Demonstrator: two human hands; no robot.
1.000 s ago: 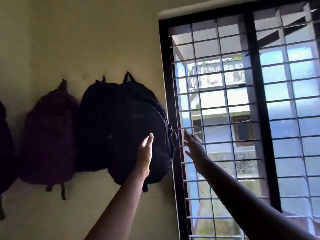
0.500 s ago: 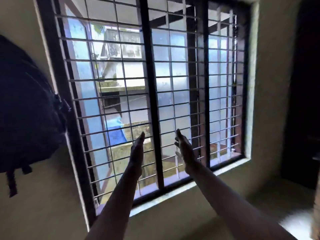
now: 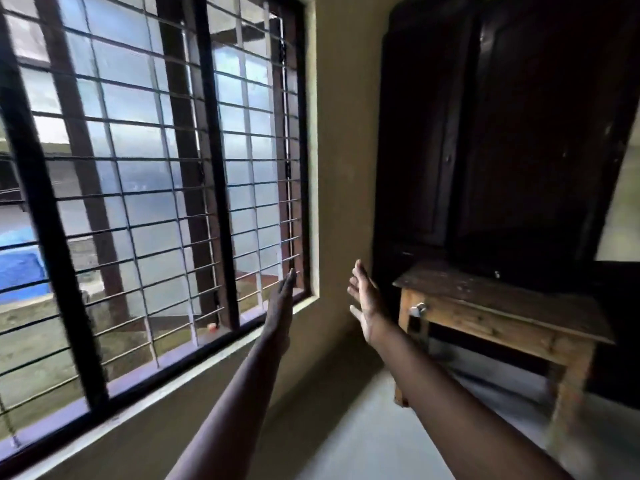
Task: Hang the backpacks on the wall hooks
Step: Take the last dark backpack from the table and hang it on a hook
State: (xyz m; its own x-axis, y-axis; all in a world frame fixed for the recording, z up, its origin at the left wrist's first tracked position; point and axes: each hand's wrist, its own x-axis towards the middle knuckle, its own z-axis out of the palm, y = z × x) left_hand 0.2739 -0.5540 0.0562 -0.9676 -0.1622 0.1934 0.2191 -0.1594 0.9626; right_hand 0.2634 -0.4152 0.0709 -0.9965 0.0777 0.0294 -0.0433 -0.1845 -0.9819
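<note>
Both arms reach forward with the hands empty. The left hand (image 3: 282,306) is seen edge-on, its fingers (image 3: 290,280) straight and pressed together, holding nothing. The right hand (image 3: 369,304) has its palm turned inward and its fingers (image 3: 358,271) spread loosely, also holding nothing. The two hands are apart, with a strip of bare wall (image 3: 343,168) between and beyond them. To the left of the left fingers, and behind them, stands a dark-framed window (image 3: 211,161) with a metal grille (image 3: 138,188). To the right of the right fingers stands a small wooden table; its worn tabletop (image 3: 491,296) is bare, and a drawer knob (image 3: 417,309) shows on the front. Behind it rises a dark wooden cabinet (image 3: 502,126). No backpack or wall hook is in view.
</note>
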